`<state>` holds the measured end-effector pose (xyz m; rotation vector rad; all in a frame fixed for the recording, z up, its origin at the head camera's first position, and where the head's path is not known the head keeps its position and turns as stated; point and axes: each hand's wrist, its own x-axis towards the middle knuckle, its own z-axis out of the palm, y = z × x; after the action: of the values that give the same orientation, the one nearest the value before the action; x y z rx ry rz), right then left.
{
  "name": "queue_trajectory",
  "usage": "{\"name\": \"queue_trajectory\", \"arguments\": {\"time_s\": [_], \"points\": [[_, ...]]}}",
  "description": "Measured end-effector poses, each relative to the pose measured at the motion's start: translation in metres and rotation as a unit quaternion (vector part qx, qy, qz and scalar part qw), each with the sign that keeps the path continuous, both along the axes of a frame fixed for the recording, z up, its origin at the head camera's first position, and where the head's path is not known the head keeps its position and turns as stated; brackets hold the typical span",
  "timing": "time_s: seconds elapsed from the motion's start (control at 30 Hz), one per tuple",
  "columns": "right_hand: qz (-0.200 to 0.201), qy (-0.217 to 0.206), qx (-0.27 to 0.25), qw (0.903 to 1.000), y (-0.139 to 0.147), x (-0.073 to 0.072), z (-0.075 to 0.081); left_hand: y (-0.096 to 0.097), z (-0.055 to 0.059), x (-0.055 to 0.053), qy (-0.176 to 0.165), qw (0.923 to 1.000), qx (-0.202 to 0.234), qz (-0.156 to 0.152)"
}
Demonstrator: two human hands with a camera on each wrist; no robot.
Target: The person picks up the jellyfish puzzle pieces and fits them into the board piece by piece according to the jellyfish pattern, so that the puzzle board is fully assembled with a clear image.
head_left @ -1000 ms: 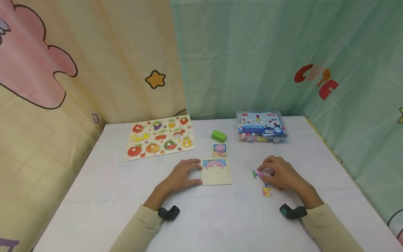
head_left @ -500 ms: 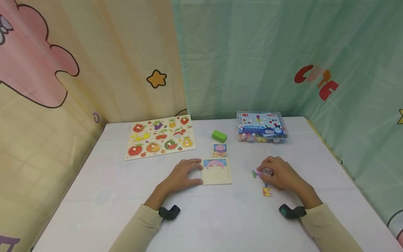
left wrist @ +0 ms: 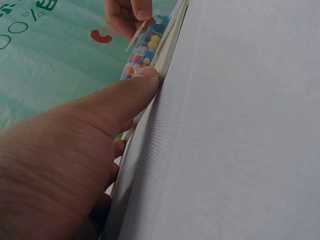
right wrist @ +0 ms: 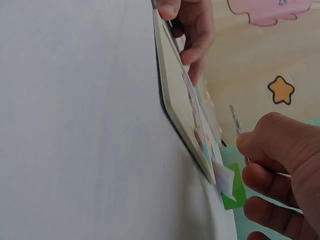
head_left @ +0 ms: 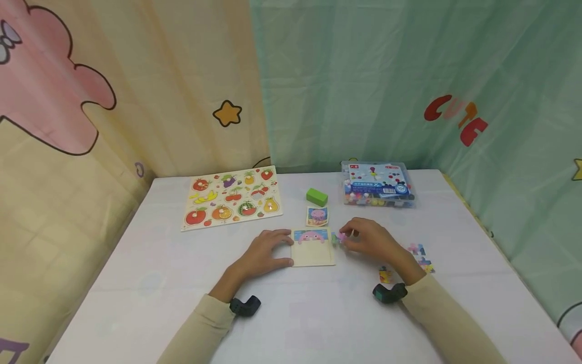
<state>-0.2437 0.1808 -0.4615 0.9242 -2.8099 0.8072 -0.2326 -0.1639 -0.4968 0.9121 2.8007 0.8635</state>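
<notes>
A small wooden puzzle tray [head_left: 313,257] lies flat on the white table, a strip of picture [head_left: 310,236] with a pink animal's face along its far side. My left hand [head_left: 262,254] holds the tray's left edge, thumb at the near corner and fingers near the far one. Just off the right edge, my right hand [head_left: 370,240] pinches a pink and green jigsaw piece [head_left: 335,239] between thumb and fingers. In the right wrist view that piece [right wrist: 236,120] is raised above the tray, seen edge-on. Other jigsaw pieces [head_left: 426,266] lie beside my right forearm, one [head_left: 385,275] nearer me.
Beyond the tray are a small picture card [head_left: 317,216] and a green block [head_left: 316,197]. A fruit puzzle board [head_left: 232,199] lies back left. A clear box of colourful beads [head_left: 378,184] sits back right. Patterned curtains hang behind the table.
My right hand has moved left from the loose pieces to the tray's right edge, carrying the pink and green jigsaw piece. My left hand keeps its place on the tray.
</notes>
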Motion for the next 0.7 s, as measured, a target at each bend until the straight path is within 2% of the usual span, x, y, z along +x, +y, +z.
{"name": "queue_trajectory", "arguments": {"time_s": [0.2,0.37,0.47,0.7], "points": [[0.020,-0.001,0.004,0.9998,-0.048,-0.009,0.000,-0.001,-0.001,-0.001,0.008,1.0000,0.002,-0.004],[0.003,-0.032,0.041,0.9986,-0.079,-0.011,-0.003,-0.001,-0.001,-0.002,0.009,0.9999,0.002,-0.005],[0.004,-0.039,0.055,0.9977,-0.090,-0.010,-0.004,0.000,0.000,-0.001,0.009,0.9999,0.002,-0.004],[0.020,-0.014,0.065,0.9976,-0.098,-0.007,-0.008,0.000,0.002,0.000,0.009,1.0000,0.001,-0.002]]}}
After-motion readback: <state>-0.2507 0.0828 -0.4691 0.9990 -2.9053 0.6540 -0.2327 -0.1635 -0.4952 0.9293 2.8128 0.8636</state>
